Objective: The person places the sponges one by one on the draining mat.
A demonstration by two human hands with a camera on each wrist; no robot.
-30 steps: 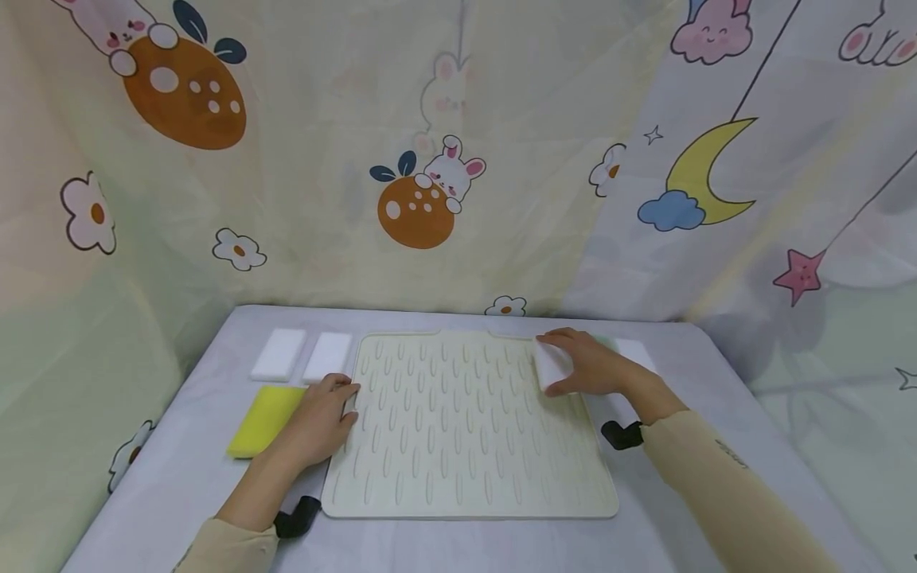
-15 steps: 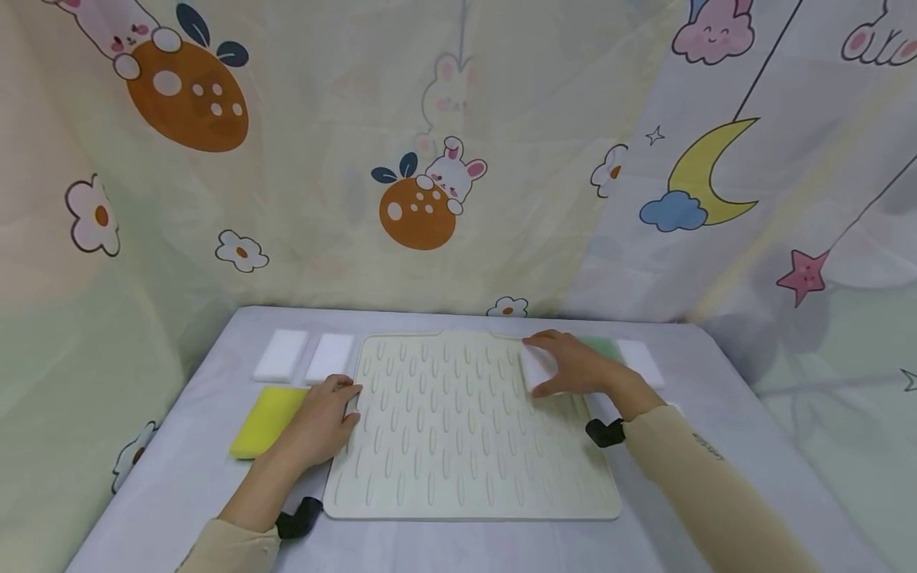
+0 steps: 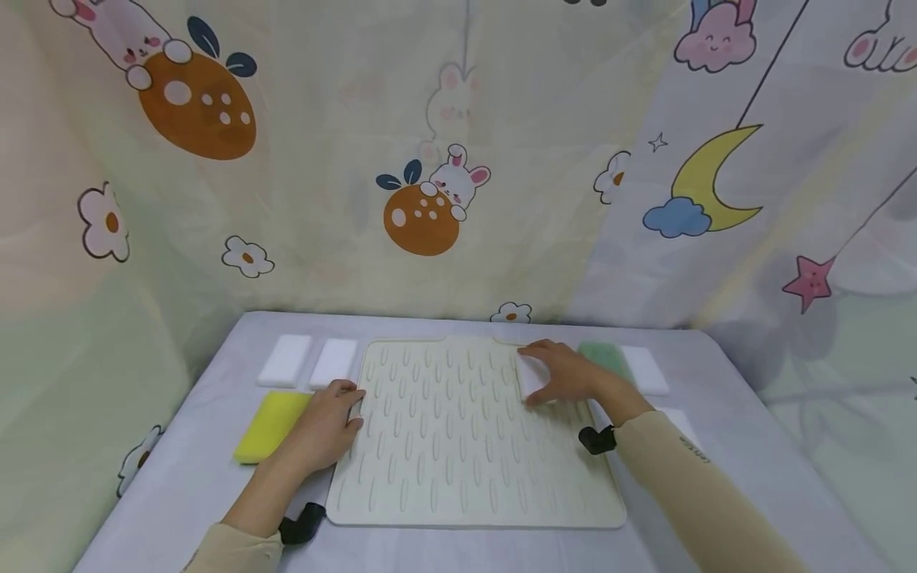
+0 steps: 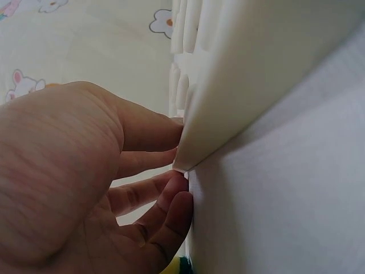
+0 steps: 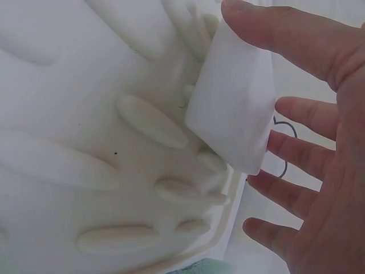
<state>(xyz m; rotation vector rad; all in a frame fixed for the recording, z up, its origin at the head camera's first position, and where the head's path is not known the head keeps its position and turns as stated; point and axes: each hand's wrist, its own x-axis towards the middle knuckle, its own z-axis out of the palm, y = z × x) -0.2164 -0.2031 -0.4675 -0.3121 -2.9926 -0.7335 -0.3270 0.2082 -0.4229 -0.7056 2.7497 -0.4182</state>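
Mat [image 3: 458, 446] mid-frame on the table [image 3: 752, 477]
Three sponges [image 3: 285, 360] lie at its left, two more [image 3: 643, 369] at upper right

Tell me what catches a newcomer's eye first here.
The big cream ridged mat fills the middle of the table. The right hand presses a white sponge onto its far right part, while the left hand holds the mat's left edge. A yellow sponge lies left of it.
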